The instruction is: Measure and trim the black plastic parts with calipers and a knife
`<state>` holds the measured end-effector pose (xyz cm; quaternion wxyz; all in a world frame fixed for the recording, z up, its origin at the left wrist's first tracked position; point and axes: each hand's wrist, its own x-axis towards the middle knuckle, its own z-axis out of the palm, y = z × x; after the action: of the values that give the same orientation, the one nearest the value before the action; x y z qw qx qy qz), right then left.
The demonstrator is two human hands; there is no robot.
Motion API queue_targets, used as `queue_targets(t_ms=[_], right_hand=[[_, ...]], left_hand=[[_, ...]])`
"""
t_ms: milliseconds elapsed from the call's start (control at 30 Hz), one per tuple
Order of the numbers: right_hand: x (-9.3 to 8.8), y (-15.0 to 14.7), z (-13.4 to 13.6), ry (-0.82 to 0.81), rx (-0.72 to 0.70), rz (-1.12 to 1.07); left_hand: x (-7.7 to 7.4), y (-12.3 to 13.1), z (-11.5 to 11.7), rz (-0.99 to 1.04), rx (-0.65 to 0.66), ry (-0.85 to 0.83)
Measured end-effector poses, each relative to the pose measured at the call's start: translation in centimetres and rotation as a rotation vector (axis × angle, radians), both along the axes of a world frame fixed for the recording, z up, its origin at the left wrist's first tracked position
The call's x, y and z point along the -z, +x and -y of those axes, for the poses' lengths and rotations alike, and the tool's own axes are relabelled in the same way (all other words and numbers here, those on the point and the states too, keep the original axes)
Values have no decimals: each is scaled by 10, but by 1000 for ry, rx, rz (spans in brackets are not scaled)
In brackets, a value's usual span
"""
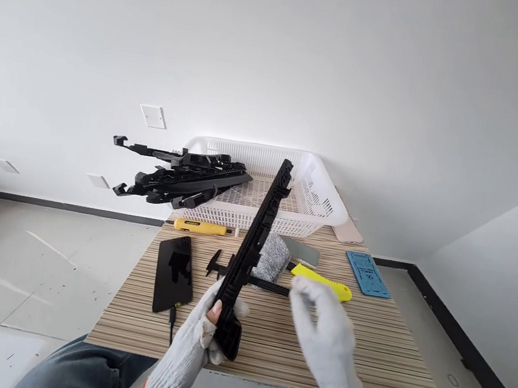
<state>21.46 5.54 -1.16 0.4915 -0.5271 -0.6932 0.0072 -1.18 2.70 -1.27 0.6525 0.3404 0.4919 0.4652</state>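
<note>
My left hand (195, 335), in a white knit glove with the thumb tip bare, is wrapped round the lower end of a long black plastic trim part (257, 233). The part rises at a slant away from me over the table. To its right, my gloved right hand (322, 335) is slightly blurred, thumb and fingers brought together in a pinch; anything between the fingertips is hidden. A black caliper (269, 285) lies behind the part, its far end close to those fingertips. Just beyond the right hand are a yellow utility knife (321, 281) and a grey cloth (272, 258).
A white plastic basket (331, 199) stands at the back, with several black plastic parts (188, 176) overhanging its left side. A yellow pen-like tool (199, 227), a black phone (174, 276) with a cable, and a blue card (368, 275) lie on the striped table (389, 365).
</note>
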Motion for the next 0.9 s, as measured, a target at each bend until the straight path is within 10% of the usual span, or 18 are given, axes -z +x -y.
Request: queue_targets(t_ms=[667, 900], right_hand=[[9, -38, 12, 2, -96, -56], [14, -65, 40, -385, -294, -237]], left_hand=[[6, -3, 3, -86, -55, -38], [21, 9, 7, -358, -96, 308]])
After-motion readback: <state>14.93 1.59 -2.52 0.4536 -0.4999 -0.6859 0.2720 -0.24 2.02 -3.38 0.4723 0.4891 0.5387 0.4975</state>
